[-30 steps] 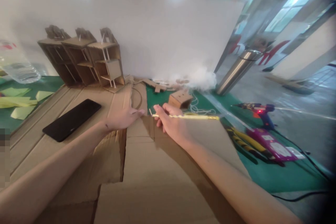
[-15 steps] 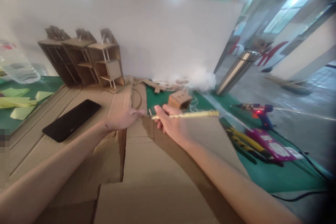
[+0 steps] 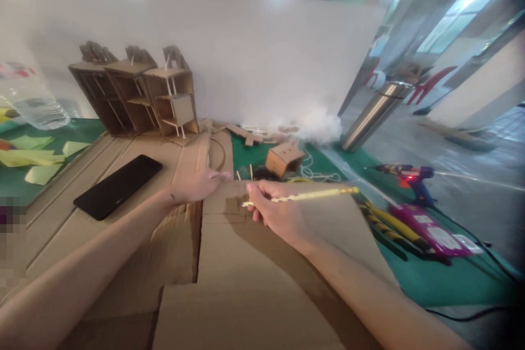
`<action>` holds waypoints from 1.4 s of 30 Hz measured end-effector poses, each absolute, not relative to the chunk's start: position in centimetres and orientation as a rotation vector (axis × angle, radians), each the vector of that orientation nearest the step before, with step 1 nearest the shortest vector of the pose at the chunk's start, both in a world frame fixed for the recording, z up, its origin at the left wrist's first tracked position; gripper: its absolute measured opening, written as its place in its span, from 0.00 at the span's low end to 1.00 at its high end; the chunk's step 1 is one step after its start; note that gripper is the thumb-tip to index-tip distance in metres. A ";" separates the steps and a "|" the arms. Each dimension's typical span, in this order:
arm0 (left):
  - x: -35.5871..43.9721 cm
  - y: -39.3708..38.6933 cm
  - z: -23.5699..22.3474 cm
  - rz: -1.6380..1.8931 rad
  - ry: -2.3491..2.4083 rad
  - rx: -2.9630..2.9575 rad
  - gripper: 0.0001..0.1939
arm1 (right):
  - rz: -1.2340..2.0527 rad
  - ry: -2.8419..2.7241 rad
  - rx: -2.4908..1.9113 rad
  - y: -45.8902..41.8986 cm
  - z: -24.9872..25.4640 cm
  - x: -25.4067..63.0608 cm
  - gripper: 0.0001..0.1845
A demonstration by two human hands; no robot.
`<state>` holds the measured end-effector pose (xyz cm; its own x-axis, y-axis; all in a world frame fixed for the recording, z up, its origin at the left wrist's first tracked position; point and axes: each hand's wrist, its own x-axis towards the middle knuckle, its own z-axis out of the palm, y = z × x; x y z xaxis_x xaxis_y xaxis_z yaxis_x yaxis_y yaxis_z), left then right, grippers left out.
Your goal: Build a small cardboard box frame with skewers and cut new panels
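Note:
My right hand point(image 3: 281, 210) is closed around a yellow patterned pencil point(image 3: 324, 194). The pencil lies nearly level, its tip pointing left, over a brown cardboard sheet point(image 3: 229, 290). Thin drawn lines show on the sheet near the tip; whether the tip touches it I cannot tell. At the sheet's upper left edge rests my left hand point(image 3: 199, 183), its visible fingers stretched out to the right and nothing seen in its grasp. A black phone point(image 3: 118, 186) lies on more cardboard to the left of that hand.
Cardboard shelf units point(image 3: 135, 98) stand at the back left beside a clear plastic bottle point(image 3: 36, 98). Behind my right hand sits a small cardboard box point(image 3: 284, 158). On the right are a steel flask point(image 3: 371, 115), a glue gun point(image 3: 410, 178) with its red light lit, and yellow-black pliers point(image 3: 389, 227).
My right hand and the pencil have come nearer to me, and the pencil tip has dropped lower over the sheet. My left hand keeps its place; the whole view has shifted slightly.

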<state>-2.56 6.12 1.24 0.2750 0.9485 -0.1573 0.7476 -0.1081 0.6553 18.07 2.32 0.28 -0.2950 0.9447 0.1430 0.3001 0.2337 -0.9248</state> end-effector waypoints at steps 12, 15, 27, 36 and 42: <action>-2.6 6.2 1.1 0.393 1.536 1.903 0.31 | 1.036 -1.770 -1.144 2.6 0.1 18.2 0.23; -2.6 6.3 1.1 0.393 1.544 1.906 0.31 | 1.047 -1.795 -1.133 2.6 0.2 18.2 0.23; -2.5 6.2 1.2 0.424 1.539 1.872 0.30 | 1.047 -1.822 -1.143 2.5 0.6 18.3 0.22; -2.4 6.1 1.1 0.481 1.533 1.848 0.29 | 1.047 -1.796 -1.145 2.6 0.3 18.3 0.22; -2.5 6.2 1.0 0.479 1.528 1.848 0.28 | 1.036 -1.791 -1.171 2.5 0.4 18.4 0.22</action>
